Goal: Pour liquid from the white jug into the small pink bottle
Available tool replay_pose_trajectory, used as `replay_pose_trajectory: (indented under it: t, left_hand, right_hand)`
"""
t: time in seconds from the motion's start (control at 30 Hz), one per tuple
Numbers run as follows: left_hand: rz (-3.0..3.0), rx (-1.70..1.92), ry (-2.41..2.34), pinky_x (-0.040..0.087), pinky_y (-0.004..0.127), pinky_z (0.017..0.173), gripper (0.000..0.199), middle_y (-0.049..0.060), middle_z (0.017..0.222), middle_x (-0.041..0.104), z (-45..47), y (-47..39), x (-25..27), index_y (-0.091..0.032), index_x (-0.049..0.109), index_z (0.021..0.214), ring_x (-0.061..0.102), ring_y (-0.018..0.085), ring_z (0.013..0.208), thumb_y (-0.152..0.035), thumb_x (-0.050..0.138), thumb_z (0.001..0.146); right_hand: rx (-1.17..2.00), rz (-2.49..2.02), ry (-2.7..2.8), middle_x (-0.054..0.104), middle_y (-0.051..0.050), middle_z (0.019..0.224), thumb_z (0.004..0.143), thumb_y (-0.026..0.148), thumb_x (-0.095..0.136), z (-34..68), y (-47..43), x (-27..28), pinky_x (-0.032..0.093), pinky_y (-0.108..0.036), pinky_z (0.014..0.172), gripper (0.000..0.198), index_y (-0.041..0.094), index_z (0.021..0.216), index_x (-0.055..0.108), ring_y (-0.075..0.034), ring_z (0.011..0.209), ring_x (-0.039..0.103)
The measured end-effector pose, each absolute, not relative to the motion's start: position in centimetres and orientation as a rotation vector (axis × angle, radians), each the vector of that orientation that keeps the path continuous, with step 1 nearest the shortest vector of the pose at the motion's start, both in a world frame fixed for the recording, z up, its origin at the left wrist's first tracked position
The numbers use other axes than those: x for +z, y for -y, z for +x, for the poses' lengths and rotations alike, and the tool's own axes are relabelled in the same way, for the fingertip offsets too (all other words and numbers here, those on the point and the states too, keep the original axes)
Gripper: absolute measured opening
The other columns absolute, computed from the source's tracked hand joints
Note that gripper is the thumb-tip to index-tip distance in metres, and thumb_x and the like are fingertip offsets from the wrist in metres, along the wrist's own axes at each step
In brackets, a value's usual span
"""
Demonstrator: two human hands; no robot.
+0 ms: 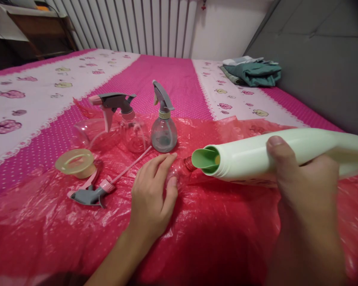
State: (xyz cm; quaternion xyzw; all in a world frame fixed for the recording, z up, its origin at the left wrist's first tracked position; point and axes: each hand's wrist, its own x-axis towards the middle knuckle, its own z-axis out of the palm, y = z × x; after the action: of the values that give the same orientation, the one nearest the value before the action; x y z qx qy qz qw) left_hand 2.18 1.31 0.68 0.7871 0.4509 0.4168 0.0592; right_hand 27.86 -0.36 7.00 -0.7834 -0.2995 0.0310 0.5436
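My right hand [304, 178] grips a large pale green jug [250, 155], tipped nearly level with its green pouring spout [205, 158] pointing left. Just left of the spout is the threaded neck of a clear spray bottle body [181, 172], which leans toward it. My left hand [155, 186] is wrapped round that bottle, hiding most of it. I cannot make out any liquid leaving the spout. To the left lies a detached grey and pink spray head [92, 194], its pink tube stretching toward the upper right.
A yellowish translucent cap [76, 163] sits beside the spray head. Behind it stand a grey spray bottle [164, 133] and a pink one [134, 133]. A red plastic sheet [220, 222] covers the near bed. Folded cloth [252, 71] lies at the back right, by the grey headboard [316, 59].
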Motion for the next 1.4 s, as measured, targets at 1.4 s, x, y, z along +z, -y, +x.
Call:
replay_pose_trajectory:
  t: [1.4]
  left_hand:
    - [2.372, 1.240, -1.376, 0.053, 0.049, 0.109, 0.040, 0.012, 0.143, 0.069, 2.26, -1.24, 0.90, -0.022, 0.059, 0.148, 0.066, 0.030, 0.131, -0.030, 0.040, 0.114]
  right_hand:
    - [0.068, -1.840, 0.720, 0.072, -0.013, 0.100, 0.055, 0.084, 0.077, 27.73, 0.40, 6.86, 0.053, -0.048, 0.080, 0.087, 0.013, 0.105, 0.075, -0.032, 0.093, 0.068]
